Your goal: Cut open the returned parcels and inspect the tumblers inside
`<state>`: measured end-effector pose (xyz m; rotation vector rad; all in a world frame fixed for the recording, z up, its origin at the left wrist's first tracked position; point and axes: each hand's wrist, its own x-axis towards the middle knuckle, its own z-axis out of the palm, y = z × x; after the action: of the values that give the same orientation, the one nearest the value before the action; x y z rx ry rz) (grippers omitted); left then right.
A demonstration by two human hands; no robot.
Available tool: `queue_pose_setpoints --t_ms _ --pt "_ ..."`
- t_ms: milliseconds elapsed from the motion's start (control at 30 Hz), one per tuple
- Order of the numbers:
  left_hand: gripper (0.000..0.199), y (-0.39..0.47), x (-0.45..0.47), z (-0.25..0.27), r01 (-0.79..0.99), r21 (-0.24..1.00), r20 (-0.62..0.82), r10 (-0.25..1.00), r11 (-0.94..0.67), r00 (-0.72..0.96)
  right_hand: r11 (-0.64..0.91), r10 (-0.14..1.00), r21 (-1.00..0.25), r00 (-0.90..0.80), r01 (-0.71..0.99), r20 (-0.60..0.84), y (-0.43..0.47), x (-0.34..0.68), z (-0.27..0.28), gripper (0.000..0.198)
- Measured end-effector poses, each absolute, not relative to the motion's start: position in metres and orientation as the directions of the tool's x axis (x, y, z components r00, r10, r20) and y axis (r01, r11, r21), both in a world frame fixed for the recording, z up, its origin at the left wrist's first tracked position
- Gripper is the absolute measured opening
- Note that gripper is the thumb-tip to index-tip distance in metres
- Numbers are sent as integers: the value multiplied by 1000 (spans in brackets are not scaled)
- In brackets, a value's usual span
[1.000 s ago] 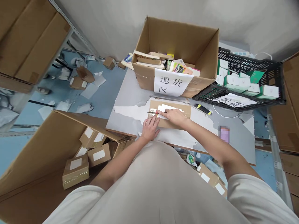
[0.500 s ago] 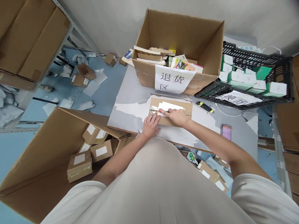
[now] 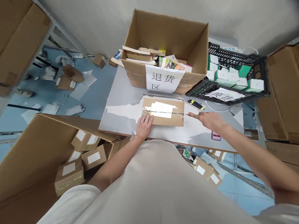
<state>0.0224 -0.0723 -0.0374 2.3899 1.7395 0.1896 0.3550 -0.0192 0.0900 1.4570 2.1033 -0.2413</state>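
Observation:
A taped cardboard box (image 3: 163,121) with a white label (image 3: 161,107) lies on the table before me. A dark slit runs along its top, through the label, to the right edge. My left hand (image 3: 144,126) rests on the box's near left corner, fingers laid out flat and holding nothing. Just right of the box, my right hand (image 3: 209,119) is closed around a small knife (image 3: 188,114). The knife's thin tip and a bit of red show; the hand hides most of it.
Behind the box stand a large carton of books (image 3: 137,73) and a black crate (image 3: 257,62) of green-and-white boxes. A yellow-black cutter (image 3: 195,104) and a phone (image 3: 216,135) lie on the table (image 3: 116,93). At left, an open carton (image 3: 35,149) holds several parcels.
My right hand has moved right, off the box top and past its right edge, with the knife. A slit now shows across the label and tape. My left hand stays on the box.

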Motion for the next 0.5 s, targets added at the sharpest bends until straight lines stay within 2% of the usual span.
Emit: queue_pose_setpoints --t_ms 67,133,233,300,333,400,500 --pt "52 -71 23 -38 929 225 6 954 -293 299 343 827 145 -225 928 -514 -33 387 92 72" --pt "53 -70 23 -37 925 237 5 953 -296 304 270 866 51 -219 962 -449 -48 408 90 63" --pt "54 -70 24 -30 921 245 -4 949 -304 315 9 930 -301 -118 953 -347 -69 414 74 56" --pt "57 -69 25 -23 925 243 -10 953 -292 303 -222 925 -548 -3 806 -379 -81 404 57 62" --pt "60 -68 25 -20 928 244 -13 956 -282 294 -317 911 -634 39 706 -411 -85 396 49 66" --pt "68 -63 26 -14 929 248 -17 957 -276 289 -438 882 -725 100 532 -460 -90 380 34 69" --pt "89 -48 27 -7 913 248 -10 942 -323 336 -514 854 -767 142 384 -501 -90 363 21 71"
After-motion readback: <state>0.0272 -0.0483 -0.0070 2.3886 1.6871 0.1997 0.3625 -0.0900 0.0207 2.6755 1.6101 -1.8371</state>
